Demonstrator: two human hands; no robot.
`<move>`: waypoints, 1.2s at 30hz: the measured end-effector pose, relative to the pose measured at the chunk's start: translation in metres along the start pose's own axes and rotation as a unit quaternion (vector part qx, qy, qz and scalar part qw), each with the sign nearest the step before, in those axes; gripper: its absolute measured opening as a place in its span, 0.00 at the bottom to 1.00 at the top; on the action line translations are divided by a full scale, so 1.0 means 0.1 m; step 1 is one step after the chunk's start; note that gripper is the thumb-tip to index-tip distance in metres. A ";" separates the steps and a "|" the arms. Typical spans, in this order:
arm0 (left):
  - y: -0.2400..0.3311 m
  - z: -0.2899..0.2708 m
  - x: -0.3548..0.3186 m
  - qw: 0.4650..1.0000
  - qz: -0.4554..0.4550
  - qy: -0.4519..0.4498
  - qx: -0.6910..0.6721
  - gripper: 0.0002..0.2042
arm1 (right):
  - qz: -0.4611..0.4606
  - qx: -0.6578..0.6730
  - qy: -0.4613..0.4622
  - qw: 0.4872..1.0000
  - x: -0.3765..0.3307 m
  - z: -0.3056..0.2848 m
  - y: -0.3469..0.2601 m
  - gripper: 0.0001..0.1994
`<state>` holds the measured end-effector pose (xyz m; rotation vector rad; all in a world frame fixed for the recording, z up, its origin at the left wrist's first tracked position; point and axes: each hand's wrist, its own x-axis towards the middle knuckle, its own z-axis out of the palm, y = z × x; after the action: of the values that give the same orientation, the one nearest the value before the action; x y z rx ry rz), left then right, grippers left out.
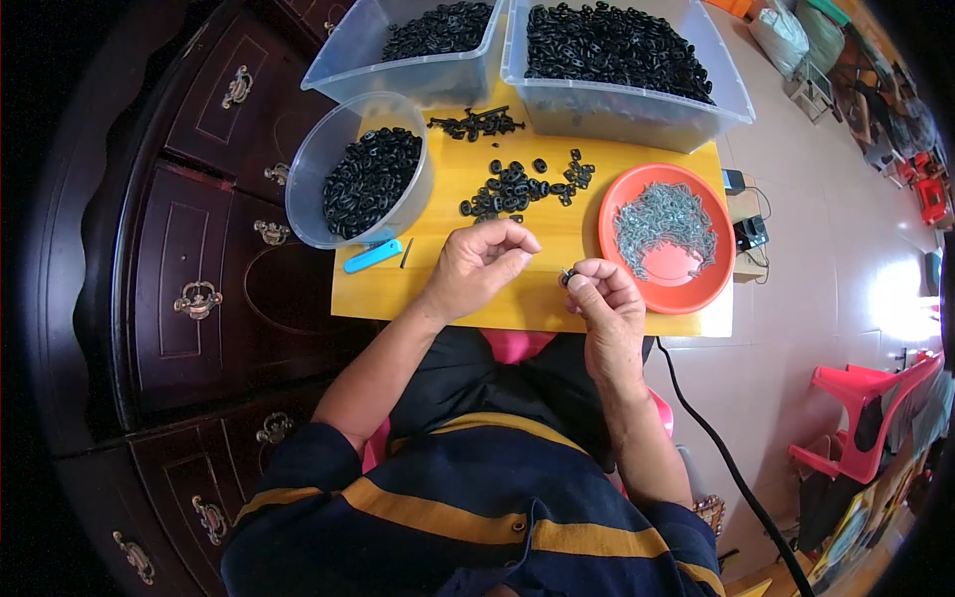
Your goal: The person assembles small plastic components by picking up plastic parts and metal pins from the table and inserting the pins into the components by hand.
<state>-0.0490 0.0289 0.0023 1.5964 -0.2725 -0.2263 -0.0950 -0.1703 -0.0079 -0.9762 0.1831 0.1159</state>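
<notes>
My right hand (609, 308) pinches a small black plastic part (568, 280) between thumb and fingers, with a bit of metal showing at its top. To its left, my left hand (484, 267) hovers over the yellow table, fingers curled and thumb tip close to the index finger; whatever lies between them is too small to make out. Beyond the hands is a loose pile of black oval plastic parts (512, 189). Close to my right hand stands an orange-red bowl (609, 214) holding small silver metal pieces (668, 224), probably screws.
Two clear bins (627, 114) of black parts line the table's (587, 316) far edge. A round clear tub (298, 214) stands at left, beside a light-blue tool (373, 257) and a thin dark rod (407, 253). Black stick-like pieces (476, 123) lie behind the pile. A dark drawer cabinet (214, 239) borders the left.
</notes>
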 end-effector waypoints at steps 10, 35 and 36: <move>0.03 -0.08 0.05 0.997 0.044 -0.034 0.055 0.09 | 0.001 -0.015 0.000 1.000 -0.01 0.01 0.01 0.07; 0.25 0.04 -0.12 0.994 0.031 -0.020 0.103 0.12 | 0.013 -0.052 -0.020 0.998 -0.03 0.02 0.03 0.06; 0.26 0.03 -0.12 0.994 0.031 -0.020 0.102 0.12 | 0.011 -0.057 -0.017 0.998 -0.03 0.04 0.02 0.06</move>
<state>-0.0622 0.0284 0.0276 1.7845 -0.3859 -0.1869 -0.0978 -0.1659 -0.0073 -1.0857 0.1568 0.1654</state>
